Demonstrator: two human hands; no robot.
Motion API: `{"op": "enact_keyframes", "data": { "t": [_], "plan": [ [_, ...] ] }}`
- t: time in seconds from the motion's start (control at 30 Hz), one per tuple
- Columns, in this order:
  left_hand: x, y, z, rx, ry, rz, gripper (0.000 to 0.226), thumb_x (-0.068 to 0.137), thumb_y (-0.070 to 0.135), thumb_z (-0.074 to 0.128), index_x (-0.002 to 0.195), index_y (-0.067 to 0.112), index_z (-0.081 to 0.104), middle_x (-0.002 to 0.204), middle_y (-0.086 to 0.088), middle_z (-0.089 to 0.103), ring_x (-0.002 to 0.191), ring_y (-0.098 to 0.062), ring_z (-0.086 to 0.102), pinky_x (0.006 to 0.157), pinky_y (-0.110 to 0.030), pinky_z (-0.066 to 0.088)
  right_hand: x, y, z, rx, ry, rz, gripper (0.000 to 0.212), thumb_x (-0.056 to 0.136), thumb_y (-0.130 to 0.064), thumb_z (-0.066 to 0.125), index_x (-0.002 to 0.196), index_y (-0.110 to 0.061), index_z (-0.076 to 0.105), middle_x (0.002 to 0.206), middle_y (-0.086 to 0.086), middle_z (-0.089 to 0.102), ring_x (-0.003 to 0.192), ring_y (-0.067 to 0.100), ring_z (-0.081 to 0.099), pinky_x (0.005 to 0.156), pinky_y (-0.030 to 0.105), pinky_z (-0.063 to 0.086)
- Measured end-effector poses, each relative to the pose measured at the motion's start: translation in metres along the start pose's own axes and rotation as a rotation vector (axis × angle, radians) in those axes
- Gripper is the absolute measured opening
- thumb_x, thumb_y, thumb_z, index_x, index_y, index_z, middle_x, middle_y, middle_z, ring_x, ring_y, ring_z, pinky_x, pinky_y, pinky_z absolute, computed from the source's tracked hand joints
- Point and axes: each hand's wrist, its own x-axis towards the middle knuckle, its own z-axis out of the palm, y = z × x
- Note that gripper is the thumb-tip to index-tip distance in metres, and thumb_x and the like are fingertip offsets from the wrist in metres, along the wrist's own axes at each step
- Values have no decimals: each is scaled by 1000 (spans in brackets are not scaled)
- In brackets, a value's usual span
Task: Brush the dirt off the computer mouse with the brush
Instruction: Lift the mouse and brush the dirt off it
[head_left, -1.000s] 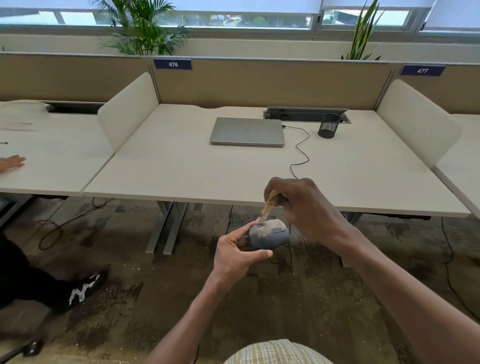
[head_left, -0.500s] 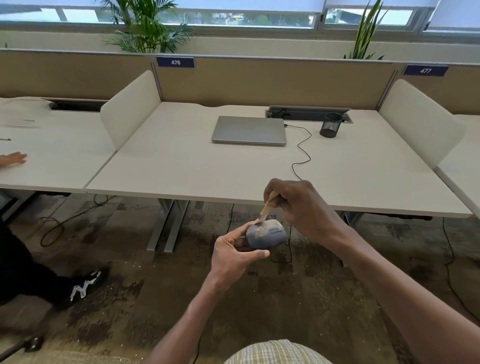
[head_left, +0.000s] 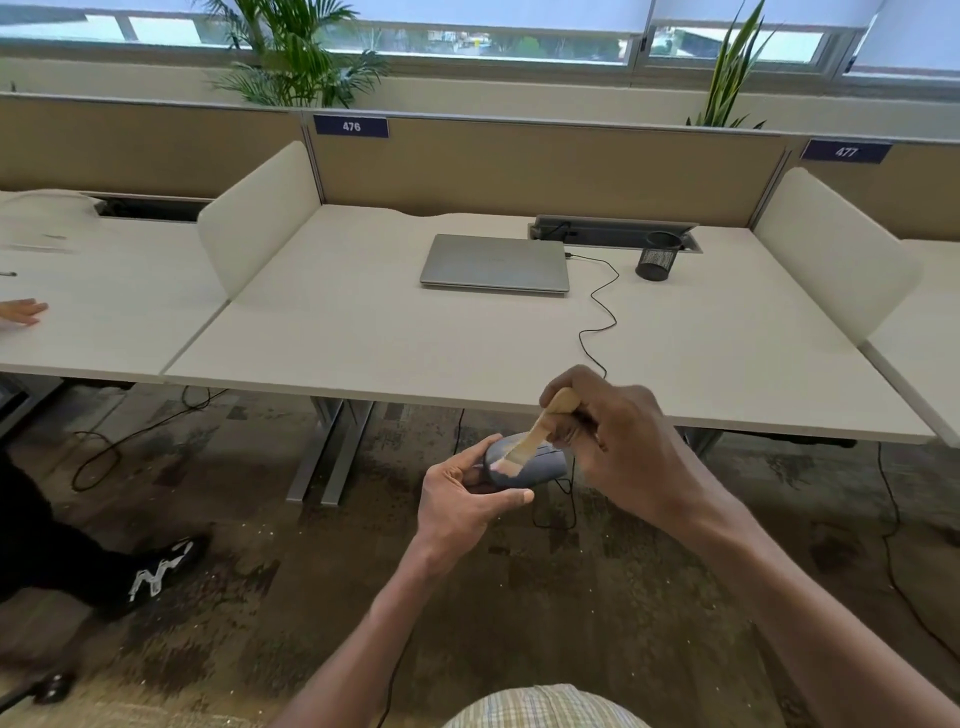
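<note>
Grey oval computer mouse (head_left: 540, 465) is held in the air over the floor, just in front of the near edge of the white desk (head_left: 363, 338), not resting on anything. Left hand (head_left: 467, 501) cups it from the left end, fingers and thumb curled round it, top face turned up, probably so the brush can reach it. Right hand (head_left: 618, 441) grips the pale wooden-handled brush (head_left: 540, 431), fingers closed round the handle, bristles angled down onto the mouse's left top. Held off the desk, likely so dirt drops to the floor. Further out, toward the desk's far edge: closed silver laptop (head_left: 493, 262), black mesh pen cup (head_left: 657, 257). Blue partition labels (head_left: 351, 126) read "476" and "477". No brand legible on mouse or laptop.
</note>
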Motion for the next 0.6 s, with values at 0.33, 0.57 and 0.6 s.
{"op": "enact_keyframes", "data": {
  "t": [0.33,0.57,0.6],
  "plan": [
    [-2,-4,7,23,-24,-10,80,67,8,96,140,13,64,117,-6,78,104,-15,77,88,-34,64,2,3,9,-89,-30,-10,25,90,-2,68,110,-11,57,87,3,71,69,10,64,56,11,46],
    [0,-5,5,6,2,-20,83,64,6,97,140,10,63,115,-5,78,101,-15,78,88,-33,63,-9,4,5,-125,-78,1,31,89,4,65,108,-17,54,82,-2,66,65,8,61,53,22,49],
    [0,-5,6,3,-1,-18,83,64,5,97,140,10,63,115,-6,78,100,-15,78,87,-32,63,-8,5,6,-140,-76,3,32,89,5,65,108,-18,53,82,0,67,66,13,63,55,28,53]
  ]
}}
